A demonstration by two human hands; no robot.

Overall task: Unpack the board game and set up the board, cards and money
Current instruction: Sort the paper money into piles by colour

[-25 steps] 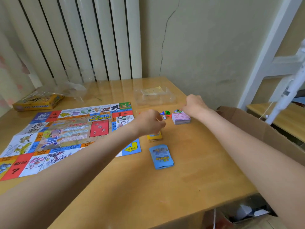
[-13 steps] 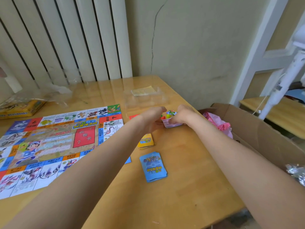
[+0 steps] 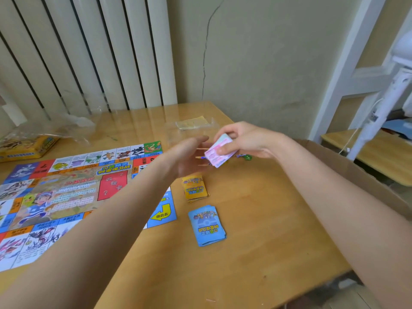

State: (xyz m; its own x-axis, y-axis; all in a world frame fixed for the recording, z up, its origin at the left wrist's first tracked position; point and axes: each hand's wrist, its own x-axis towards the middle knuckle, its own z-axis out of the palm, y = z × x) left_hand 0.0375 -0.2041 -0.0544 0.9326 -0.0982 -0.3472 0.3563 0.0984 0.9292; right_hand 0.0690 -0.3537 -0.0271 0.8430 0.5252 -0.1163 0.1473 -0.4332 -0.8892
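Observation:
The colourful game board (image 3: 66, 192) lies unfolded on the left of the wooden table (image 3: 256, 253). Right of it sit a yellow card deck (image 3: 194, 188) and a blue card deck (image 3: 207, 225). My right hand (image 3: 245, 139) holds a pink stack of play money (image 3: 217, 153) lifted above the table. My left hand (image 3: 189, 156) is blurred, fingers spread, just left of the stack and touching or nearly touching it. Small coloured game pieces (image 3: 245, 156) lie on the table under my right hand.
A clear plastic tray (image 3: 194, 126) with a yellowish sheet stands at the back of the table. The yellow game box (image 3: 24, 148) and crumpled plastic wrap (image 3: 66, 128) are at the far left. An open cardboard box (image 3: 356, 175) stands against the table's right edge.
The pink money stack has been lifted off the table in my right hand. My left hand has opened and moved away from the pieces. The camera view shifted right.

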